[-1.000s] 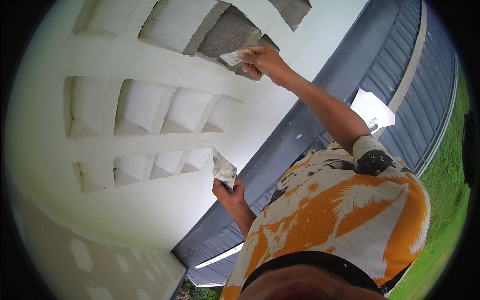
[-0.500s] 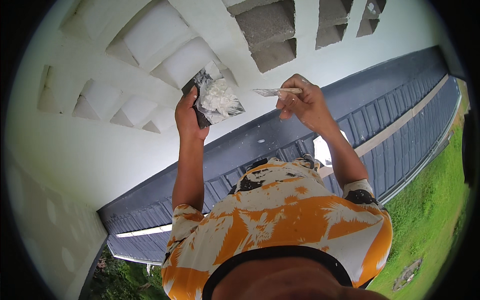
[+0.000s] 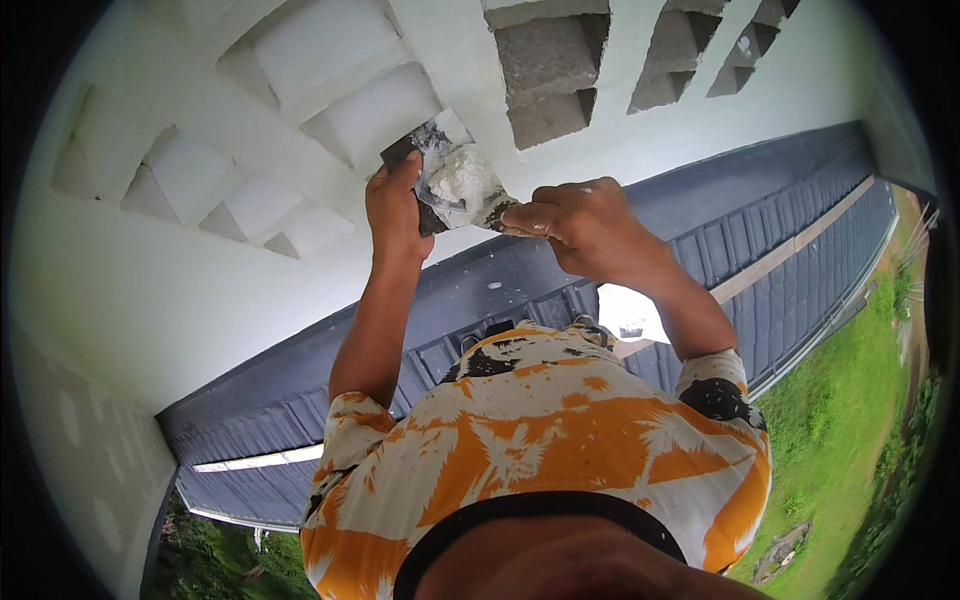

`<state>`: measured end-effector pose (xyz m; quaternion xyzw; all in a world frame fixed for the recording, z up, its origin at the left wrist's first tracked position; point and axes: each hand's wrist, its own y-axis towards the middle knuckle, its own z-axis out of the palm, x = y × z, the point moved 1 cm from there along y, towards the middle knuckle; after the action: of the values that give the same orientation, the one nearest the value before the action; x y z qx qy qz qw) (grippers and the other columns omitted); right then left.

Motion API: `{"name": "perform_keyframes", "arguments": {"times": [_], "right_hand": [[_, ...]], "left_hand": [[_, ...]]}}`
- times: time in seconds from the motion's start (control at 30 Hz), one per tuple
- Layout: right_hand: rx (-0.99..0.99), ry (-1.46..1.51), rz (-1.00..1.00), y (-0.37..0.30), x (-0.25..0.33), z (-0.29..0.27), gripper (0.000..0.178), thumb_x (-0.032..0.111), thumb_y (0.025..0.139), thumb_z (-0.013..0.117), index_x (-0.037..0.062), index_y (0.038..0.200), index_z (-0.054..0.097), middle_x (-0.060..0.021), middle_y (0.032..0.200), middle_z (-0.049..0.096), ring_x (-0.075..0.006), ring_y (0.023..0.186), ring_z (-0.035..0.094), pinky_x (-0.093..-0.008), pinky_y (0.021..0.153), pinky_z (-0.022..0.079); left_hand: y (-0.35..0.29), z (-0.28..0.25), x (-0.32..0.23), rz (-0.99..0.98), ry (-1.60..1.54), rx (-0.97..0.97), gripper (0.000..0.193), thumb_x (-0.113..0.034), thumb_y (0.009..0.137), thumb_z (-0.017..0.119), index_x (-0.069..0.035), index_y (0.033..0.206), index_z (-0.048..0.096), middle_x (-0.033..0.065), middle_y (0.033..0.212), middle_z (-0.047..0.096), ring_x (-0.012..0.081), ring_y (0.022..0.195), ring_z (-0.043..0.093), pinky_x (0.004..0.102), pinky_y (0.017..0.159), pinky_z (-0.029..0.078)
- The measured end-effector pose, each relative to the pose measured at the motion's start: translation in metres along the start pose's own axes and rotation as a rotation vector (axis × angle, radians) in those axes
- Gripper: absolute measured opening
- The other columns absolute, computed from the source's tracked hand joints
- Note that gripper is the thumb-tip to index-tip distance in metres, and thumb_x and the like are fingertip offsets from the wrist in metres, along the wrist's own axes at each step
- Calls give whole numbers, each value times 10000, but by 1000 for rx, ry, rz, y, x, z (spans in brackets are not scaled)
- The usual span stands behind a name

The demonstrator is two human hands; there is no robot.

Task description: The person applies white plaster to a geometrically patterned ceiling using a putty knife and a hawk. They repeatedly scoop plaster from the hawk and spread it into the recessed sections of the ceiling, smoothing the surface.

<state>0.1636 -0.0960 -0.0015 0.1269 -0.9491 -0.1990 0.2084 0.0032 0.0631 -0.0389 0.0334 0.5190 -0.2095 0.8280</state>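
My left hand (image 3: pixel 397 212) grips a flat dark board (image 3: pixel 403 148) by its edge, with the thumb on top. A thick heap of white putty (image 3: pixel 464 178) lies on the board, and white smears cover much of the rest. In my right hand (image 3: pixel 592 225) is a putty knife (image 3: pixel 497 212), its handle mostly hidden by the fingers. The knife's blade is at the board's right edge, beside the putty; whether it touches the heap I cannot tell. Both hands are in front of a pale wall (image 3: pixel 250 310).
Square recesses break the wall: white-coated ones (image 3: pixel 325 60) at left, bare grey ones (image 3: pixel 548 55) at right. Below runs a dark tiled roof (image 3: pixel 740 235) with a wooden batten (image 3: pixel 792 246). A white object (image 3: pixel 630 312) sits by my right forearm. Grass (image 3: pixel 835 480) lies far below.
My right hand has moved left and brought the putty knife to the board's edge. The board has shifted slightly right and up in view as my view turned a little.
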Motion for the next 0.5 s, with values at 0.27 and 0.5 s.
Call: {"name": "perform_keyframes", "arguments": {"times": [0.27,0.5], "right_hand": [[-13,73,-92,22,-25,-4,395,-115,675,609,125,963,734,-50,833,703,-250,746,672,-348,606,514],[-78,263,-58,32,-32,-16,352,-95,690,613,112,948,734,-62,860,712,-259,765,675,-352,635,514]], "left_hand": [[8,-15,9,-17,-12,68,241,-98,916,557,58,1099,574,112,1023,639,214,867,654,349,789,538],[6,-21,9,70,-60,19,235,-91,915,561,54,1099,572,118,1033,637,217,896,648,352,804,532]]}}
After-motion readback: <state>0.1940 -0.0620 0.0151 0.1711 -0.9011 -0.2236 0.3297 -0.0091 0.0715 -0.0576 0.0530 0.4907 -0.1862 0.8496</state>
